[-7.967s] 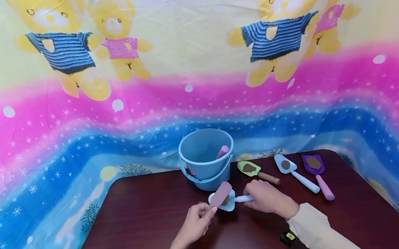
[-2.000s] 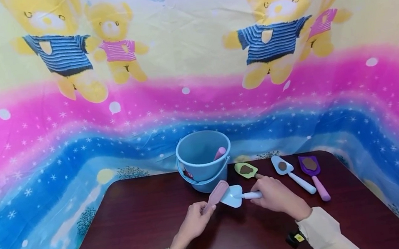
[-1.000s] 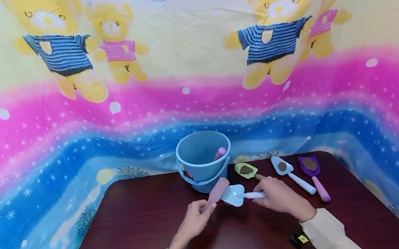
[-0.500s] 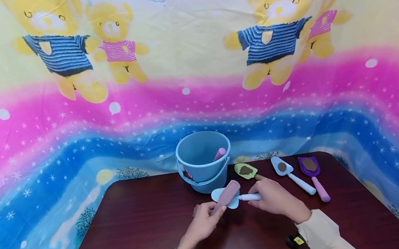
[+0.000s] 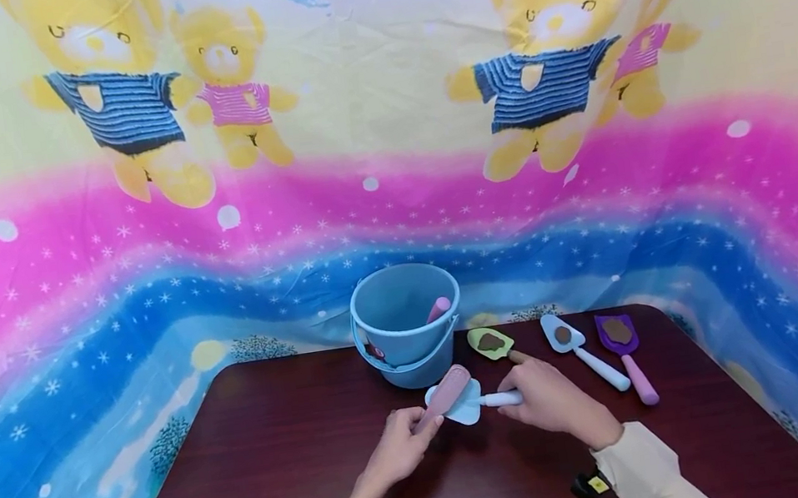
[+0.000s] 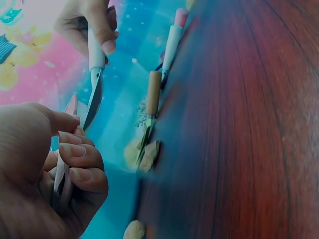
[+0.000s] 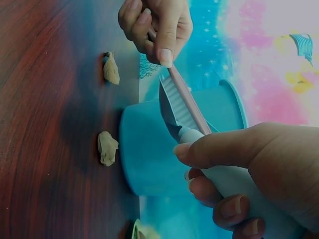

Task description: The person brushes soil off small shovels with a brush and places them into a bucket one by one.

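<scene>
My left hand (image 5: 399,451) grips a pink brush (image 5: 450,391), its fingers curled round the handle in the left wrist view. White bristles show under the brush in the right wrist view, against the blade of a small toy shovel. That pale blue shovel (image 5: 470,409) is held above the table by my right hand (image 5: 559,404), fingers and thumb wrapped round its white handle (image 6: 96,47). The brush hides part of the blade. Two tan clay-like lumps, one nearer (image 7: 107,148) and one farther (image 7: 111,68), lie on the table below.
A blue bucket (image 5: 423,375) stands just behind the hands, a pink handle (image 5: 439,308) poking up inside. To the right lie a green shovel (image 5: 508,339), a pale blue one (image 5: 602,368) and a purple one (image 5: 641,379), each bearing brown material. A printed cloth hangs around the table (image 5: 258,444).
Eight seconds ago brown material showed on the held shovel under the brush; the visible blade now looks bare. The brush has moved back and forth over the blade, most recently slightly left.
</scene>
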A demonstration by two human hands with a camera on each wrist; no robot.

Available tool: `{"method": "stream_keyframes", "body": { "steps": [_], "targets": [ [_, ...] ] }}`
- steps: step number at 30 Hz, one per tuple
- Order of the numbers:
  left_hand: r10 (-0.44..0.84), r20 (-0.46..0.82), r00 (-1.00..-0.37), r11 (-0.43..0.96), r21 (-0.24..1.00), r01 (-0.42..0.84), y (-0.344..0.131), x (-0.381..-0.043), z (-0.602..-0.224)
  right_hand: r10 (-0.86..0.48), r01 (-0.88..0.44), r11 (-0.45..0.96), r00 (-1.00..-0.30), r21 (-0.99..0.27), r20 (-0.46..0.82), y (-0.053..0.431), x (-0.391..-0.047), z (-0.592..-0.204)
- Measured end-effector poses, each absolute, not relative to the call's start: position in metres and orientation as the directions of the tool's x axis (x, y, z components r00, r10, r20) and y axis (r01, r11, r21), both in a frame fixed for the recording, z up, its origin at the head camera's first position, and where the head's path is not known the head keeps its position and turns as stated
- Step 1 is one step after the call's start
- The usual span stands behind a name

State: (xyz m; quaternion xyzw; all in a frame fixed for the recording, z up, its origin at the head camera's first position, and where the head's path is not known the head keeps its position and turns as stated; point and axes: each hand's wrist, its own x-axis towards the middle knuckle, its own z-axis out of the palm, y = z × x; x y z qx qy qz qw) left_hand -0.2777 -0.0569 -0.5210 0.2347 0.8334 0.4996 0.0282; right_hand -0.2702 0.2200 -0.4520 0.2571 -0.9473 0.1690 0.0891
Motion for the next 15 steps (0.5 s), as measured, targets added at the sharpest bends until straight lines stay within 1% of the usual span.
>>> {"method": "stream_keyframes", "body": {
  "steps": [5, 11, 15],
  "targets": [
    [0.411, 0.123, -0.903, 0.396, 0.868, 0.298, -0.062, -0.281, -0.521, -0.431, -0.486, 0.828, -0.871, -0.281, 0.237, 0.223, -0.27, -0.452],
    [0.383, 0.136, -0.914, 0.44, 0.843, 0.31, -0.068, -0.283, -0.521, -0.395, -0.446, 0.841, -0.893, -0.306, 0.215, 0.224, -0.266, -0.449],
    [0.374, 0.126, -0.919, 0.435, 0.851, 0.294, -0.071, -0.284, -0.522, -0.382, -0.435, 0.845, -0.898, -0.311, 0.218, 0.226, -0.265, -0.45]
  ]
}}
